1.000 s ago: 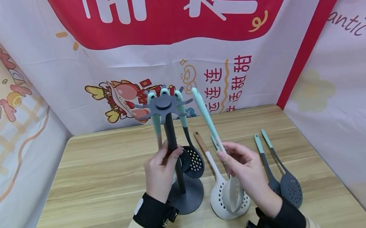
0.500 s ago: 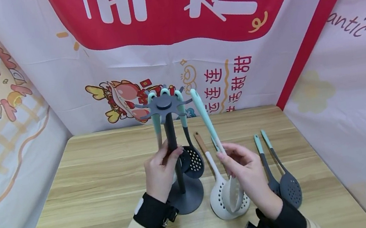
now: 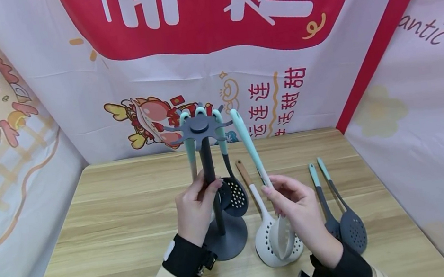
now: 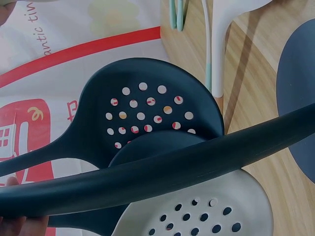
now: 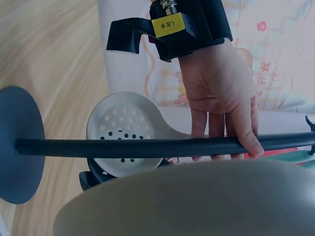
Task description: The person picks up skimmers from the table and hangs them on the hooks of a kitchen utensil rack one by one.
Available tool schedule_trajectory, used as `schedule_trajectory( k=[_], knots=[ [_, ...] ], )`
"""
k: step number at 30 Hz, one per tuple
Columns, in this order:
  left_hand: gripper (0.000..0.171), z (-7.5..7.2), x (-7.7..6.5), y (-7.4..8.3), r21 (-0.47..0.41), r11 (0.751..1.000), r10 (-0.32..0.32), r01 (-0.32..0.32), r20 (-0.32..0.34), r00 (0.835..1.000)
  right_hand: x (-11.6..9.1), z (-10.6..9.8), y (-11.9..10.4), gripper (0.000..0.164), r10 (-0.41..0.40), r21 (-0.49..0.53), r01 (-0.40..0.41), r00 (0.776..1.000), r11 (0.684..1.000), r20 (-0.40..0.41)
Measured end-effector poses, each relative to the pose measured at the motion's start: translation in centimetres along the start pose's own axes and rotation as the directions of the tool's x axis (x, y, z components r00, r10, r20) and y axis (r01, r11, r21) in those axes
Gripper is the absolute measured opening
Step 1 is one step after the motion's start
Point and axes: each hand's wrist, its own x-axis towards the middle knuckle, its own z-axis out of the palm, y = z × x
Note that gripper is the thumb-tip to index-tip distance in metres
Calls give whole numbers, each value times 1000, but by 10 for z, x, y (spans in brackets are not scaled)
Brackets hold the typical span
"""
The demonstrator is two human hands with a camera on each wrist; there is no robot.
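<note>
left hand gripping rack, right hand pinching ladle, dark slotted spoon hanging between, white skimmer beneath

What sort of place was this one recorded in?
Probably a staged filming booth: printed cloth backdrops close in a wood-grain table on three sides. The utensil stand suggests kitchenware, but no kitchen fittings show.

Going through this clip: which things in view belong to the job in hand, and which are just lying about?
In the job:
stand, gripped by the left hand
pale ladle, held by the right hand
dark slotted spoon and pale slotted spoon, hanging on the stand

Lying about, unheld (possibly part of the job too):
brown-handled skimmer
dark slotted turner
dark utensil beside it
</note>
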Motion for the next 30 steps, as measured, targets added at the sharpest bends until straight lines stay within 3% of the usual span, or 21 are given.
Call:
schedule_trajectory(
  k=[11, 22, 30],
  knots=[
    [21, 1, 0, -1, 37, 999, 15, -15, -7, 1000, 0, 4, 8, 20, -26, 15, 26, 1000, 1000, 8],
    [20, 1, 0, -1, 25, 1000, 4, -4, -6, 1000, 0, 10, 7, 23, 51, -17, -51, 998, 999, 30],
    [20, 1, 0, -1, 29, 999, 15, -14, -8, 1000, 1, 13, 11, 23, 11, 4, -12, 997, 1000, 77]
  ],
)
